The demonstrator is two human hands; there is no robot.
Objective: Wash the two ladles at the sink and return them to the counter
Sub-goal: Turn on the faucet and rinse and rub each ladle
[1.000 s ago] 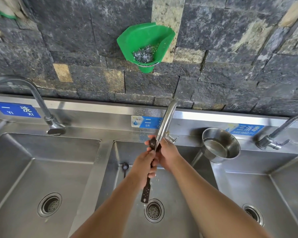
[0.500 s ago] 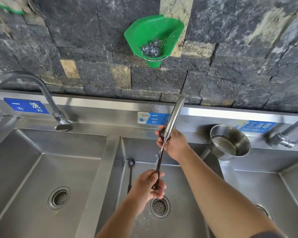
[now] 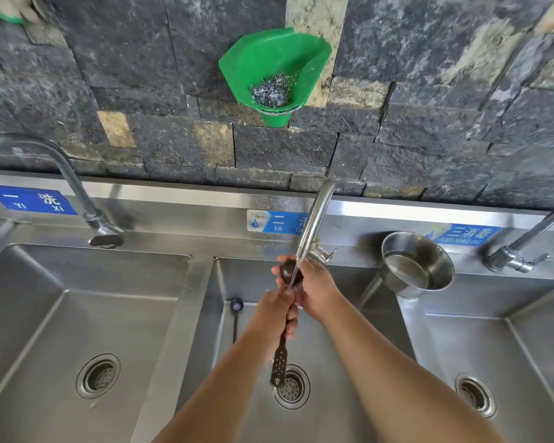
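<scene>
Over the middle sink basin (image 3: 333, 410) I hold a dark ladle (image 3: 278, 366) upright under the running middle faucet (image 3: 315, 219). Its small bowl (image 3: 290, 271) is at the top in the water stream, and its perforated handle end hangs down above the drain. My left hand (image 3: 277, 310) grips the handle's upper part. My right hand (image 3: 314, 287) cups the bowl with curled fingers. A second dark ladle (image 3: 235, 314) lies in the same basin against the left wall, bowl end toward the back.
A steel pot (image 3: 418, 263) sits on the sink ledge between the middle and right basins. A green wall basket (image 3: 274, 71) holds steel wool. Left faucet (image 3: 71, 183) and right faucet (image 3: 518, 247) flank the middle one. Left basin (image 3: 77, 330) and right basin (image 3: 509, 362) lie either side.
My left hand slid back up the handle from its lower end to just under the bowl. The ladle's perforated end now hangs free below my hand. The right hand stays at the bowl.
</scene>
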